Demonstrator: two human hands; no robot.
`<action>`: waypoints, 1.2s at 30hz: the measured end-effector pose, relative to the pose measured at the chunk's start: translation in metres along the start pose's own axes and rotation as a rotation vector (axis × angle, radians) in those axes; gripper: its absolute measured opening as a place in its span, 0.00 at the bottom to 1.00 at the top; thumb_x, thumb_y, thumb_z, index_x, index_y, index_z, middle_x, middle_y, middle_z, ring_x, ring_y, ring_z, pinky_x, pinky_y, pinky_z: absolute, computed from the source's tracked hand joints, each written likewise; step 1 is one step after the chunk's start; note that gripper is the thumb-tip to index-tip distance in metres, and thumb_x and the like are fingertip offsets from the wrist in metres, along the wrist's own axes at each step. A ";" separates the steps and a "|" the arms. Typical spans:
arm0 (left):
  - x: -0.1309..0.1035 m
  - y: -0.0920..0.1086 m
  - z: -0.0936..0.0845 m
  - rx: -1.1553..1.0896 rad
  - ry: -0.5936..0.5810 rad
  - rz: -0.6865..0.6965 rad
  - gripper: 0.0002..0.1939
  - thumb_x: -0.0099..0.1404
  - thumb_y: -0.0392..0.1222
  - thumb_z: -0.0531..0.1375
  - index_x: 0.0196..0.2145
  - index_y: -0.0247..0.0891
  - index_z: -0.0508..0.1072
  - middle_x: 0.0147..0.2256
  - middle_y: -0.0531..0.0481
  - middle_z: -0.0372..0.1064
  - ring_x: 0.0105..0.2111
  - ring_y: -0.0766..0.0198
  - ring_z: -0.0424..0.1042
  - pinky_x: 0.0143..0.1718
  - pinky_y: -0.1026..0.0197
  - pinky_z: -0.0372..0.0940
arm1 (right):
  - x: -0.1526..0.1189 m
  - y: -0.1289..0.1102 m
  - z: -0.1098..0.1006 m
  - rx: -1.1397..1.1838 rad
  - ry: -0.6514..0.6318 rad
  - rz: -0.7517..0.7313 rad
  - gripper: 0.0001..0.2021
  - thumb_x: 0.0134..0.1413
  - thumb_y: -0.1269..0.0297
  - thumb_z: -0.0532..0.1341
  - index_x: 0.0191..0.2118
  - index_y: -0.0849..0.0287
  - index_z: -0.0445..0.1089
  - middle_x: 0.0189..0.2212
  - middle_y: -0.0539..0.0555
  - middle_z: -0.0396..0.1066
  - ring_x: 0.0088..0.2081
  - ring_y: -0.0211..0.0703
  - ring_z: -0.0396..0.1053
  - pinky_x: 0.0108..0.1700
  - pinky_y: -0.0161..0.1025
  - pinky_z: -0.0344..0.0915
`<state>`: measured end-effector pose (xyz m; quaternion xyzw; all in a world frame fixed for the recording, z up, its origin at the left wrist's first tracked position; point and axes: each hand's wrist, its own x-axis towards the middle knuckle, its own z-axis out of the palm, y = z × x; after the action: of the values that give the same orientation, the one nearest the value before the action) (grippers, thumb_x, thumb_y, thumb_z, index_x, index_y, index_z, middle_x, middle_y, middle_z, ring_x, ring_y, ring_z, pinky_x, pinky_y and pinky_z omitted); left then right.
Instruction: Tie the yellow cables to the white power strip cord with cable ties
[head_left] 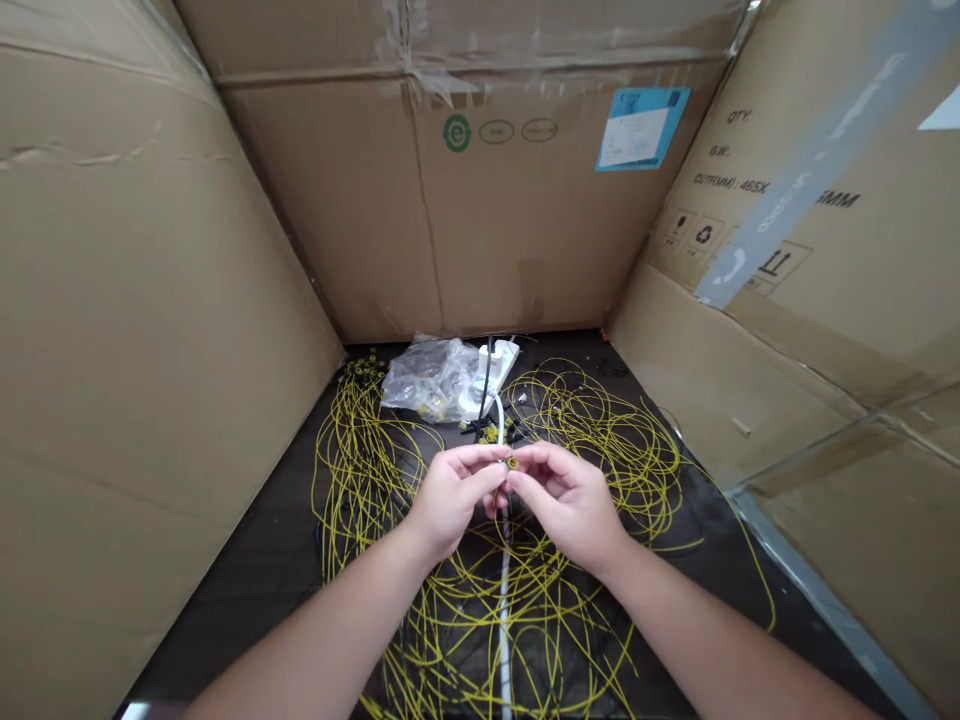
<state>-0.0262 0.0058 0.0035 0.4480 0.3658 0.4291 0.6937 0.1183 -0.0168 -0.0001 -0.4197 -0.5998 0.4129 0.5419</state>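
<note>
My left hand [457, 492] and my right hand [568, 500] meet over the middle of the dark table, fingertips pinched together. Between them is a small yellow piece [513, 463], partly covered by the fingers; it looks like a connector, but its exact kind is too small to make out. Both hands are closed at the fingertips around it. Under and around them spread loose yellow wires [450, 640], in a tangle below the hands. A white cable [505, 620] runs beneath the hands toward the front edge.
Tall cardboard walls stand left [150, 330], behind [480, 230] and right [825, 330]. At the back lie a clear plastic bag [431, 375] and a white power strip [495, 365]. Bundled yellow wires [352, 450] lie left; coiled ones [637, 450] lie right.
</note>
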 end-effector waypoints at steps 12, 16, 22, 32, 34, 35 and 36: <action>0.000 -0.001 -0.002 0.032 -0.064 0.008 0.11 0.55 0.39 0.61 0.36 0.32 0.75 0.23 0.49 0.68 0.20 0.72 0.62 0.21 0.68 0.59 | -0.001 0.004 -0.003 -0.149 -0.021 -0.098 0.05 0.53 0.67 0.60 0.36 0.57 0.71 0.28 0.52 0.67 0.30 0.40 0.66 0.34 0.39 0.67; -0.001 -0.001 -0.002 0.023 -0.041 0.042 0.10 0.55 0.39 0.62 0.35 0.32 0.75 0.22 0.50 0.68 0.18 0.73 0.62 0.20 0.68 0.60 | -0.002 0.003 -0.003 -0.034 -0.053 -0.046 0.07 0.53 0.66 0.60 0.40 0.58 0.68 0.30 0.52 0.67 0.31 0.39 0.67 0.35 0.39 0.68; -0.007 0.011 -0.002 0.195 0.108 0.235 0.11 0.54 0.39 0.63 0.37 0.35 0.76 0.28 0.47 0.74 0.27 0.65 0.71 0.28 0.64 0.67 | -0.005 -0.008 -0.001 -0.095 -0.220 -0.095 0.32 0.44 0.62 0.66 0.56 0.56 0.54 0.43 0.57 0.66 0.42 0.45 0.67 0.46 0.44 0.66; -0.012 0.050 0.013 0.024 0.292 0.486 0.13 0.54 0.40 0.63 0.38 0.35 0.74 0.26 0.50 0.72 0.28 0.65 0.71 0.36 0.60 0.68 | -0.006 0.009 0.005 -0.569 -0.170 -0.396 0.21 0.52 0.75 0.53 0.53 0.60 0.61 0.34 0.59 0.70 0.35 0.48 0.67 0.39 0.46 0.67; -0.015 0.076 0.014 -0.092 0.290 0.550 0.13 0.54 0.39 0.63 0.39 0.36 0.73 0.24 0.52 0.70 0.26 0.67 0.71 0.34 0.59 0.68 | -0.001 0.006 -0.001 -0.568 -0.068 -0.461 0.16 0.54 0.75 0.52 0.48 0.60 0.66 0.32 0.59 0.70 0.35 0.48 0.67 0.39 0.47 0.66; -0.016 0.091 0.013 -0.135 0.294 0.582 0.13 0.54 0.38 0.63 0.39 0.37 0.72 0.25 0.53 0.68 0.24 0.67 0.70 0.32 0.60 0.68 | 0.001 0.003 -0.004 -0.555 0.002 -0.487 0.15 0.54 0.75 0.52 0.47 0.59 0.67 0.32 0.58 0.70 0.35 0.48 0.67 0.39 0.48 0.66; -0.017 0.105 0.011 -0.152 0.312 0.622 0.14 0.53 0.37 0.63 0.39 0.37 0.72 0.25 0.53 0.67 0.22 0.69 0.69 0.28 0.62 0.67 | 0.002 0.000 -0.007 -0.541 0.073 -0.511 0.14 0.55 0.74 0.52 0.46 0.59 0.67 0.32 0.58 0.70 0.35 0.48 0.67 0.40 0.48 0.66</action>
<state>-0.0509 0.0115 0.1076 0.4141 0.2803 0.7091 0.4971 0.1249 -0.0142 0.0011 -0.3989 -0.7527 0.0758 0.5182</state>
